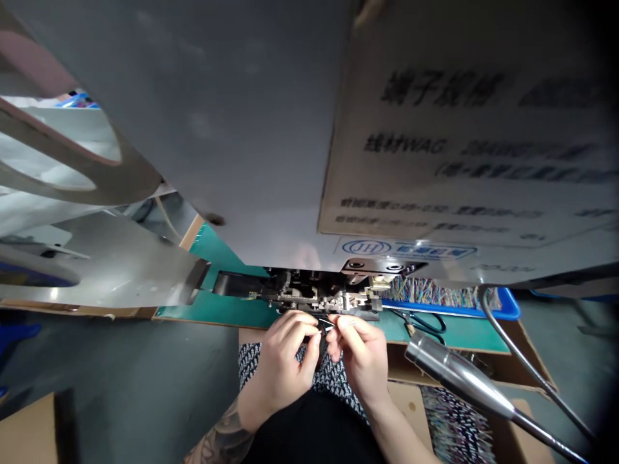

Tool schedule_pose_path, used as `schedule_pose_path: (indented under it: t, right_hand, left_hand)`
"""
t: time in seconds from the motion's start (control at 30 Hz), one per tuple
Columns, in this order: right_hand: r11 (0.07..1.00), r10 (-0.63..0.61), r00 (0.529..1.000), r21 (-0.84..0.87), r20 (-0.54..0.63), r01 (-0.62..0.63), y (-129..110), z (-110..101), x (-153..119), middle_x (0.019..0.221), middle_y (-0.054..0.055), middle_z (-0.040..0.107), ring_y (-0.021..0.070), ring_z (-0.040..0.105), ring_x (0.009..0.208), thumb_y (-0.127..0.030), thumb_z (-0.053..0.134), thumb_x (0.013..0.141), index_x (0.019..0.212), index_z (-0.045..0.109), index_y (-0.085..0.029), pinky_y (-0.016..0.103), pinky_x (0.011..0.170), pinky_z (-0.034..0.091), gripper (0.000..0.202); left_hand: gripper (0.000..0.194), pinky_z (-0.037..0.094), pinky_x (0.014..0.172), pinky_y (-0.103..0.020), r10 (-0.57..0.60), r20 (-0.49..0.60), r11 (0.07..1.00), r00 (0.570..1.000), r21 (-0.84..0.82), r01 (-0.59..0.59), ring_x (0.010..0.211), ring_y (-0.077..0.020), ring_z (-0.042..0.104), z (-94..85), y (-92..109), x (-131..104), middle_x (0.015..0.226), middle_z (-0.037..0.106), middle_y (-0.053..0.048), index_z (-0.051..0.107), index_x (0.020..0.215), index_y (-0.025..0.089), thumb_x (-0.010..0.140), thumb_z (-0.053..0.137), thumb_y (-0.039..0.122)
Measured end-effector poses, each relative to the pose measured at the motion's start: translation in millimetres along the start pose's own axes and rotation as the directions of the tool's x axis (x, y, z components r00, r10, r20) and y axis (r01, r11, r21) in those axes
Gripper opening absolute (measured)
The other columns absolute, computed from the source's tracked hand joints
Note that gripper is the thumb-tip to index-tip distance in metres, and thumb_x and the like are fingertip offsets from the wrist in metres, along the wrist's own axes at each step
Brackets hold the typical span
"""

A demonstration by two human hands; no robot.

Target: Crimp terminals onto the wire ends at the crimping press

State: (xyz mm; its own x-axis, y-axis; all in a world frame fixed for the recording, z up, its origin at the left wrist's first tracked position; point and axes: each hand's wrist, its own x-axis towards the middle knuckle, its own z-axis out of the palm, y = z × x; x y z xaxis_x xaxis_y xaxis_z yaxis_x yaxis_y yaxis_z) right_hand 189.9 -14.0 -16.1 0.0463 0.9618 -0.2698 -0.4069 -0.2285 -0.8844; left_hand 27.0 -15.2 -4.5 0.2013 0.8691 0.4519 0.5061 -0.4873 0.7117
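Both of my hands work close together just in front of the metal tooling point(333, 301) of a terminal crimping machine. My left hand point(287, 354) is closed in a pinch, thumb against fingertips. My right hand point(362, 351) pinches too, its fingertips a little right of the left ones. Between them show short thin wires point(329, 326), pale and dark; their ends are too small to make out. The fingertips are slightly below the tooling, and I cannot tell whether the wires touch it.
The machine's grey housing point(271, 129) fills the upper view. A blue tray point(509, 304) of many coloured wires stands right on the green tabletop point(227, 316), near dark-handled scissors point(428, 322). A metal gooseneck lamp point(459, 374) juts in at lower right. A metal guide plate point(126, 261) lies left.
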Motion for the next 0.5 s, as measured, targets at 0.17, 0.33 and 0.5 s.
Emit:
schedule_pose_path:
  t: [0.17, 0.33, 0.5]
  right_hand:
    - [0.999, -0.045, 0.999, 0.016, -0.005, 0.045, -1.0, 7.2, -3.3, 0.058, 0.000, 0.070, 0.0115, 0.058, 0.043, -0.042, 0.076, 0.099, 0.095, 0.084, -0.018, 0.022, 0.043, 0.044, 0.025]
    - [0.992, -0.019, 0.999, -0.121, 0.039, 0.023, -15.5, 2.7, 1.4, 0.059, 0.001, 0.072, 0.0133, 0.059, 0.043, -0.044, 0.079, 0.096, 0.085, 0.084, -0.020, 0.024, 0.042, 0.049, 0.026]
    - [0.973, 0.059, 0.989, -0.227, 0.138, -0.026, -31.7, -4.1, 4.1, 0.058, 0.002, 0.072, 0.0149, 0.059, 0.041, -0.045, 0.085, 0.089, 0.076, 0.082, -0.021, 0.025, 0.039, 0.047, 0.028]
  left_hand:
    - [0.019, 0.060, 0.096, -0.046, 0.094, -0.079, 0.995, 0.992, 0.032, -0.091, 0.111, -0.0281, 0.070, 4.6, 1.7, -4.1, 0.120, 0.075, -0.013, 0.066, 0.100, 0.019, 0.091, 0.063, 0.002]
    - [0.019, 0.063, 0.087, -0.040, 0.051, -0.033, 0.992, 0.998, -0.114, -0.054, 0.099, -0.0238, 0.073, 0.1, -4.4, -3.3, 0.097, 0.075, -0.009, 0.066, 0.101, 0.019, 0.094, 0.059, 0.003]
    - [0.016, 0.065, 0.084, -0.039, 0.024, 0.077, 0.981, 0.997, -0.196, -0.008, 0.098, -0.0240, 0.077, -10.1, -8.7, -1.3, 0.102, 0.079, -0.011, 0.068, 0.098, 0.020, 0.096, 0.060, 0.006]
